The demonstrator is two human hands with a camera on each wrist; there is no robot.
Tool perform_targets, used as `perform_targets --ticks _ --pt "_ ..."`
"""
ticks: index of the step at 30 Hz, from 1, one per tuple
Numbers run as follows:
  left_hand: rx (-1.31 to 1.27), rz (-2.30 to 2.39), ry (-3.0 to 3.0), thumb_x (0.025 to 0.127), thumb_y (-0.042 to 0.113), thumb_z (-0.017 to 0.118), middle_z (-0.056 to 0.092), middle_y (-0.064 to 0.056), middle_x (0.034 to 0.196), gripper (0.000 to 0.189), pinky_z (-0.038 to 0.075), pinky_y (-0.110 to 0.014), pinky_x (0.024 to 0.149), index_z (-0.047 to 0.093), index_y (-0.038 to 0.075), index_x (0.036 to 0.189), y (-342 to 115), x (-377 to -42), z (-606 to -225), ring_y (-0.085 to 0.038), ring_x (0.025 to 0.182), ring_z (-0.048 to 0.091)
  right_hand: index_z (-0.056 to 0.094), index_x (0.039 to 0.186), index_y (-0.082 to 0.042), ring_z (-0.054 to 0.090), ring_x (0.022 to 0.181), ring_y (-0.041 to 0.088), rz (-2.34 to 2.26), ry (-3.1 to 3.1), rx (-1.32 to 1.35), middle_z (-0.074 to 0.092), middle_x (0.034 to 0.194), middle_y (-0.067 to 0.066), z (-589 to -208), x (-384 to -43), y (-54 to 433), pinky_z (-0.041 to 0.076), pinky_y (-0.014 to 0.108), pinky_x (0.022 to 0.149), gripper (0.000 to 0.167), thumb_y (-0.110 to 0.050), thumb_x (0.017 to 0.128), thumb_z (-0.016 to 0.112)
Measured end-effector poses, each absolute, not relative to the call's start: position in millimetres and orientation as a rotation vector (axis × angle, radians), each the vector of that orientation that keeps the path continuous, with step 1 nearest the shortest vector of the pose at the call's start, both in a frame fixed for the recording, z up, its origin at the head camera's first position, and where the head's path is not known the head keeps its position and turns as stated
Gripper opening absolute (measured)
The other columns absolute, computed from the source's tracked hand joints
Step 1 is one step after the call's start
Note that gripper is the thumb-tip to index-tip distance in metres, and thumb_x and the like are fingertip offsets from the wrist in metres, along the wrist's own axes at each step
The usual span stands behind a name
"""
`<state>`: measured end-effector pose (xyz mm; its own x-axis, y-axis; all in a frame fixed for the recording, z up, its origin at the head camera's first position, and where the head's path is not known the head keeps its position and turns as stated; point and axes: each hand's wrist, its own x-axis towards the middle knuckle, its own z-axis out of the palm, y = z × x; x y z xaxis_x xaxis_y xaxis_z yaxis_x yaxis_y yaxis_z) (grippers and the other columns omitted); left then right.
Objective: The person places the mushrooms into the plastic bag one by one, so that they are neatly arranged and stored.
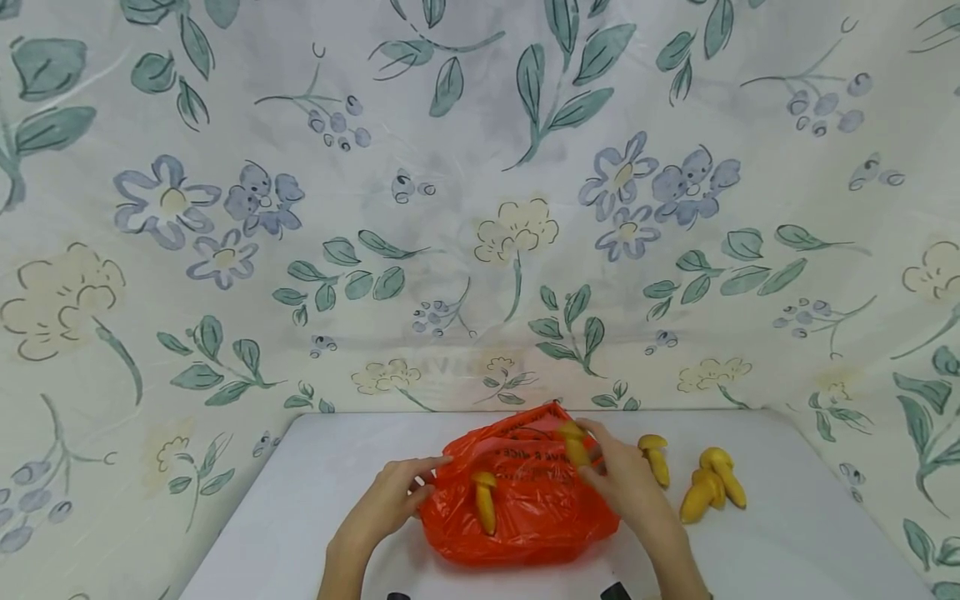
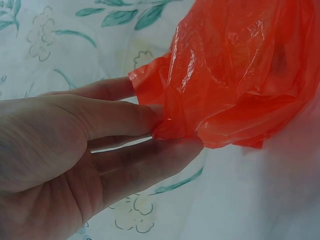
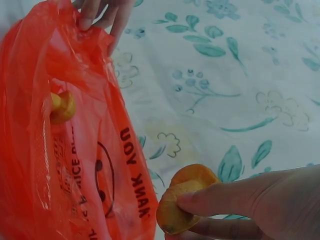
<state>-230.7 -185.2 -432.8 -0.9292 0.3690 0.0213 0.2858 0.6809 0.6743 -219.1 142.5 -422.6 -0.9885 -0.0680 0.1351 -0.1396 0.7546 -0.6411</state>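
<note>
A red plastic bag (image 1: 540,525) with black print lies on the white table. My left hand (image 1: 390,500) pinches the left edge of the bag between thumb and fingers, as the left wrist view shows with the crumpled red film (image 2: 210,75). In my right hand (image 1: 622,475) is a yellow mushroom (image 3: 182,200), pinched between thumb and fingers beside the bag's printed side. Another yellow mushroom (image 1: 486,504) shows at the bag; its cap (image 3: 62,107) appears within the bag's opening in the right wrist view. The rest of the bag's inside is hidden.
To the right of my right hand, a single yellow mushroom (image 1: 655,458) lies on the table (image 1: 795,533), with a small cluster of mushrooms (image 1: 720,475) farther right. A floral cloth (image 1: 480,275) hangs behind. Two dark objects (image 1: 617,592) peek in at the bottom edge.
</note>
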Motion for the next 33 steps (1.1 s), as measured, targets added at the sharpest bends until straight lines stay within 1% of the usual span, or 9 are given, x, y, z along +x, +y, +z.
perform_targets --ticks 7,10,14,18,22,33 --pt "0.544 1.098 2.765 0.089 -0.007 0.061 0.069 -0.011 0.102 0.044 0.060 -0.026 0.062 0.064 0.010 0.130 -185 -231 -434 -0.013 0.075 0.064 0.047 0.140 -0.020 0.063 0.081 0.014 1.024 -2.830 0.214 0.071 0.098 0.003 -426 -220 134 0.057 0.033 0.071 0.064 -0.013 0.084 0.076" --pt "0.548 1.107 2.758 0.089 -0.008 0.060 0.069 -0.011 0.103 0.044 0.060 -0.027 0.062 0.064 0.010 0.129 -185 -231 -434 -0.013 0.075 0.064 0.048 0.140 -0.019 0.062 0.078 0.013 1.017 -2.824 0.238 0.071 0.097 0.003 -427 -220 130 0.056 0.032 0.069 0.063 -0.013 0.084 0.076" --pt "0.551 1.094 2.759 0.089 -0.007 0.061 0.069 -0.011 0.102 0.044 0.060 -0.027 0.062 0.064 0.010 0.129 -184 -232 -434 -0.014 0.076 0.064 0.048 0.138 -0.022 0.059 0.073 0.011 1.021 -2.841 0.237 0.070 0.094 0.001 -429 -220 124 0.054 0.030 0.067 0.063 -0.014 0.084 0.077" --pt "0.542 1.090 2.756 0.089 -0.006 0.061 0.069 -0.010 0.102 0.043 0.060 -0.027 0.062 0.064 0.011 0.129 -184 -232 -433 -0.014 0.076 0.063 0.047 0.139 -0.024 0.059 0.074 0.012 1.076 -2.867 0.230 0.069 0.094 0.002 -432 -221 121 0.055 0.031 0.069 0.062 -0.014 0.084 0.076" --pt "0.549 1.095 2.756 0.089 -0.008 0.060 0.069 -0.011 0.103 0.043 0.060 -0.027 0.062 0.065 0.010 0.128 -184 -232 -432 -0.015 0.076 0.064 0.046 0.140 -0.025 0.058 0.074 0.013 1.095 -2.883 0.245 0.068 0.096 0.003 -437 -223 118 0.056 0.031 0.069 0.062 -0.013 0.086 0.074" --pt "0.520 1.090 2.772 0.089 -0.008 0.060 0.069 -0.012 0.103 0.044 0.059 -0.024 0.061 0.065 0.011 0.128 -185 -232 -432 -0.015 0.076 0.064 0.048 0.139 -0.021 0.056 0.074 0.014 1.098 -2.884 0.280 0.066 0.094 0.003 -444 -225 114 0.054 0.032 0.068 0.061 -0.011 0.085 0.075"
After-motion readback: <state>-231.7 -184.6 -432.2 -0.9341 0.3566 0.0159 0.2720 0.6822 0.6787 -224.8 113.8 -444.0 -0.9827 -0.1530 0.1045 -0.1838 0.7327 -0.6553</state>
